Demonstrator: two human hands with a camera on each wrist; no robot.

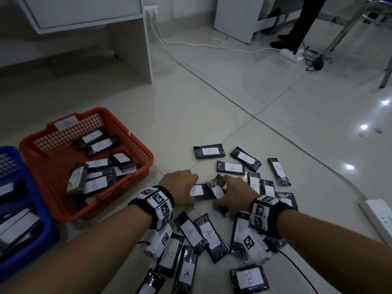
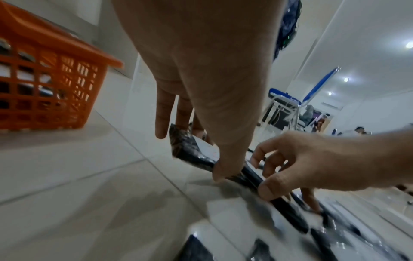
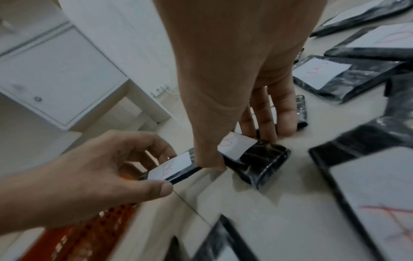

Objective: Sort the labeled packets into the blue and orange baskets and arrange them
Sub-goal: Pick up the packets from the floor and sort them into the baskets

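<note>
Several black packets with white A or B labels lie scattered on the tiled floor, such as an A packet (image 1: 193, 232) and a B packet (image 1: 249, 280). My left hand (image 1: 186, 187) pinches a B packet (image 1: 198, 190) by its edges, low over the floor. Just to its right, my right hand (image 1: 224, 194) grips another B packet (image 1: 216, 189) (image 3: 268, 159) between thumb and fingers. The two packets touch. The orange basket (image 1: 148, 153), tagged B, holds several B packets at the left. Further left, the blue basket (image 1: 40, 209) holds some packets.
A white power strip (image 1: 379, 217) with its cable lies on the floor at the right. A white cabinet (image 1: 131, 60) stands behind the baskets. At the back there is a second power strip (image 1: 292, 55), a standing person's legs (image 1: 297, 24) and metal chair legs.
</note>
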